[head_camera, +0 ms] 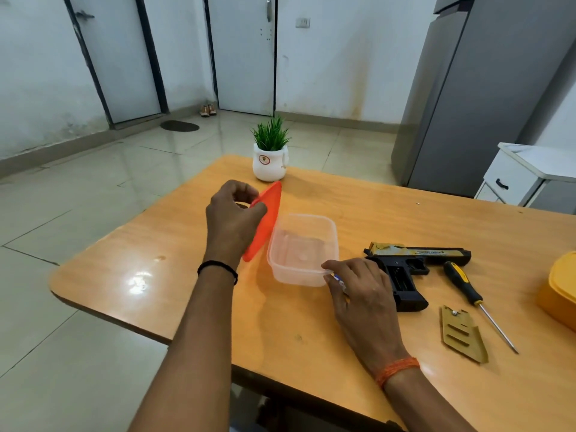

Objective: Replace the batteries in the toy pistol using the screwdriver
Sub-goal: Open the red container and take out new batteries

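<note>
Hands first: my left hand (233, 213) pinches the thin orange plastic lid (265, 221) by its edge, tilted up off the clear rectangular plastic tub (302, 249), which looks empty from here. My right hand (358, 294) sits at the tub's near corner with fingers curled round something small with a blue-white tip, likely batteries, but too hidden to be sure. On the orange wooden worktop (343, 338) the black toy pistol with gold slide (411, 266) lies on its side just right of that hand, grip pointing toward me, battery bay open and apparently empty. The tan plastic battery cover (463, 335), screw sitting in it, lies near the pistol's butt, and the black-and-yellow-handled screwdriver (473, 297) lies beside both. I'd judge the pistol light, hollow, rigid plastic; best held round the grip base or the slide, keeping the bay facing up. Cells are small, smooth and roll easily, so pinch them at mid-length. Cover is thin and a bit flexy; take it by the edges, and mind the loose screw. A white potted plant (269, 157) stands at the far edge, and a yellow container (561, 285) at the right.
</note>
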